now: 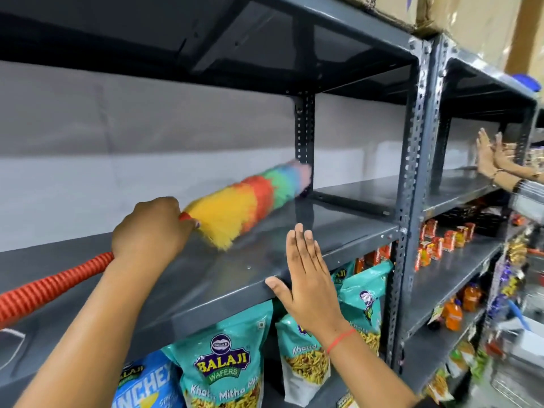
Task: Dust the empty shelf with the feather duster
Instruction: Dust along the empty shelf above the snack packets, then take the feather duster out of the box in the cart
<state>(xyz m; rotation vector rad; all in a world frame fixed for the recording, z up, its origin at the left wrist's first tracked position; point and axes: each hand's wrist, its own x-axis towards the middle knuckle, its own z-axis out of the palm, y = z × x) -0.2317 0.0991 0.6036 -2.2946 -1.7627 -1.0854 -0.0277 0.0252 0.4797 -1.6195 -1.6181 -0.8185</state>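
The empty grey metal shelf (338,225) runs across the middle of the view at chest height. My left hand (150,228) grips the feather duster (250,198) where its red ribbed handle meets the head. The rainbow-coloured head lies on the shelf and points toward the back right upright, blurred by motion. The handle trails back to the lower left. My right hand (306,275) is flat with fingers straight, its thumb at the shelf's front edge, holding nothing.
Teal snack bags (223,369) hang under the shelf. A perforated steel upright (409,178) divides this bay from the right one, where small packets and bottles (450,313) fill lower shelves. Another person's two hands (491,157) reach in at the right. Cardboard boxes (459,13) sit on top.
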